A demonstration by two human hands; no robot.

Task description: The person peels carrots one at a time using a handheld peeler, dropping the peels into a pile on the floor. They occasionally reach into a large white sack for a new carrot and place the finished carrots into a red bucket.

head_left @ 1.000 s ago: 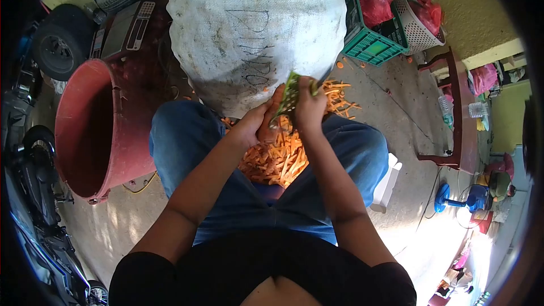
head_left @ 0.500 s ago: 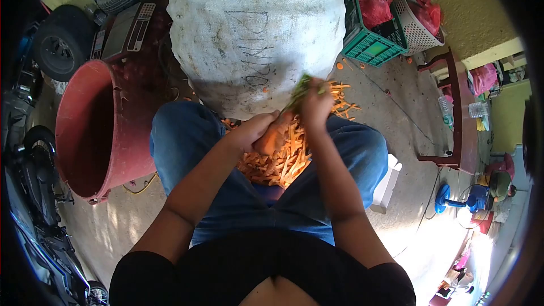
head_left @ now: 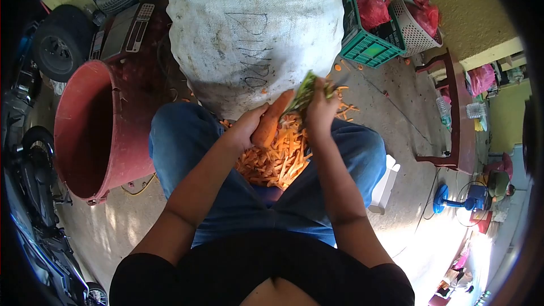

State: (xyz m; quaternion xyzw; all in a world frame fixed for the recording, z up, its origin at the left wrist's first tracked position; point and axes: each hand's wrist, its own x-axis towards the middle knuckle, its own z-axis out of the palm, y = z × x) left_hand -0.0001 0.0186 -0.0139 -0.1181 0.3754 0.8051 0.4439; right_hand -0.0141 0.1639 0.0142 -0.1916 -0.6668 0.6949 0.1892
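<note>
My left hand is wrapped round an orange carrot, held at a slant above the gap between my knees. Close to the carrot's upper end, my right hand is closed on a bunch of green carrot tops. A dark pointed blade, apparently a knife, sticks out on the right side of that hand; its handle is hidden. A heap of orange carrot peelings lies below both hands, with more strips beyond my right knee.
A big white sack with writing stands right in front. On the left are a red barrel and a tyre. A green crate and a white basket stand at the back right; a blue fan is further right.
The carrot now shows more fully, and its upper end is apart from the green tops. My right hand has shifted slightly, and the dark blade has come into sight beside it.
</note>
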